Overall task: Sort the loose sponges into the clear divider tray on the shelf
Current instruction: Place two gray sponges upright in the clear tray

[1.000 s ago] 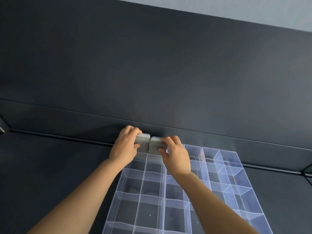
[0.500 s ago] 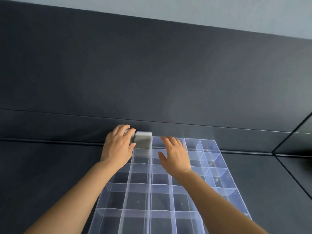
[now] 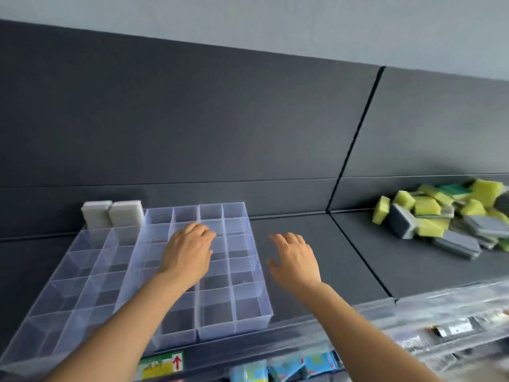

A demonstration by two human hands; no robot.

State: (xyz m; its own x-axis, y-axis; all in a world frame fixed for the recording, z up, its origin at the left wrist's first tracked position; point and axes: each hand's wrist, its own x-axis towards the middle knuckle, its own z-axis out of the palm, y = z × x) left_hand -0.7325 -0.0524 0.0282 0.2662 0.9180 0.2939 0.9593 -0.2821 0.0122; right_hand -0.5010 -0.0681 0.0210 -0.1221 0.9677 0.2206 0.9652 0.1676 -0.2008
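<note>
The clear divider tray (image 3: 248, 307) lies on the dark shelf, most of its compartments bare. Two grey-white sponges (image 3: 111, 213) stand upright side by side in the tray's two far-left back compartments. My left hand (image 3: 190, 252) hovers over the tray's middle, fingers relaxed, holding nothing. My right hand (image 3: 293, 257) is just right of the tray above the bare shelf, fingers spread and holding nothing. A loose pile of yellow, green and grey sponges (image 3: 446, 216) lies on the shelf at the far right.
A dark back panel (image 3: 220, 119) rises behind the shelf. A clear plastic strip (image 3: 413, 312) runs along the shelf's front edge, with packaged goods (image 3: 289, 365) below it. A seam (image 3: 358, 252) splits the shelf surface between tray and pile.
Both hands let go of the grey-white sponges and drew back from the tray's far-left corner toward the right. The view swung right, bringing the sponge pile into sight.
</note>
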